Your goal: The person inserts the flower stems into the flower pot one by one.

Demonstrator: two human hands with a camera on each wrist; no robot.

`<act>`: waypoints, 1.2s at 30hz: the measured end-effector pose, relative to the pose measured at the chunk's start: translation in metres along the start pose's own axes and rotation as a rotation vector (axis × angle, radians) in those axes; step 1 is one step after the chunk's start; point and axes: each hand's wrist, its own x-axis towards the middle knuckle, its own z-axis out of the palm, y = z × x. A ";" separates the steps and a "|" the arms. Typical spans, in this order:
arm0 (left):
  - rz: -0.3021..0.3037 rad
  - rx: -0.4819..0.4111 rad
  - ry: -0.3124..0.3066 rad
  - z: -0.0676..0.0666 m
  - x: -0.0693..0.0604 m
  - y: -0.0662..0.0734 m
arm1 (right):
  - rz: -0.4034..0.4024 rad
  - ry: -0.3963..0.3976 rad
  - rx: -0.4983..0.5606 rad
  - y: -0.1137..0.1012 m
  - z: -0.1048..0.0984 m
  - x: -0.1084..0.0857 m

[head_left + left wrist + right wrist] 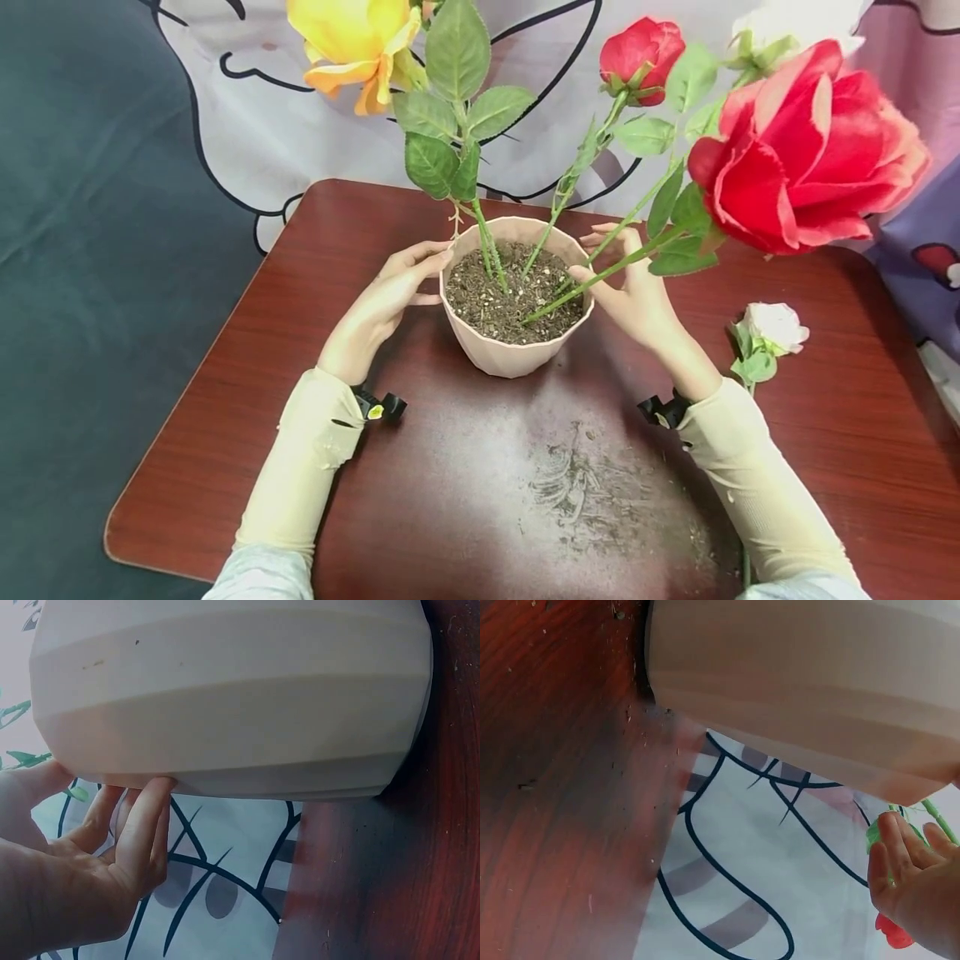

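Note:
A pale pink faceted flowerpot (pixel 510 357) stands upright on the table, filled with dark soil (pixel 487 312). Several artificial rose stems rise from it, bearing a yellow rose (pixel 352 42), a small red rose (pixel 641 58) and a large red rose (pixel 810 158). At the pot's left side, my left hand (pixel 378 304) touches the wall with its fingertips (pixel 154 787), thumb by the rim. My right hand (pixel 637 300) is at the opposite side, its thumb near the rim and stems. In the right wrist view its fingers (pixel 900 840) stand slightly off the pot.
A white rose (pixel 776 327) with green leaves lies on the reddish-brown table (pixel 247 400) at the right. Another white flower (pixel 802 25) shows at the top right. Loose soil (pixel 573 483) is smeared in front of the pot. A cartoon-print cloth (pixel 247 125) hangs behind.

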 end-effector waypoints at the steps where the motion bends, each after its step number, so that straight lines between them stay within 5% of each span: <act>1: 0.000 -0.002 -0.002 0.001 0.000 0.000 | 0.009 0.001 0.004 0.005 -0.001 -0.002; 7: -0.005 0.011 -0.011 0.003 0.001 -0.004 | 0.017 0.016 -0.050 0.015 -0.012 -0.014; 11: -0.014 0.022 -0.005 0.001 -0.001 -0.006 | 0.138 0.035 -0.134 0.018 -0.031 -0.031; 26: -0.001 0.018 -0.002 -0.005 -0.003 -0.002 | 0.318 0.220 -0.283 0.054 -0.124 -0.129; 36: 0.022 -0.016 -0.015 -0.003 0.000 -0.001 | 0.605 0.094 -0.411 0.065 -0.144 -0.190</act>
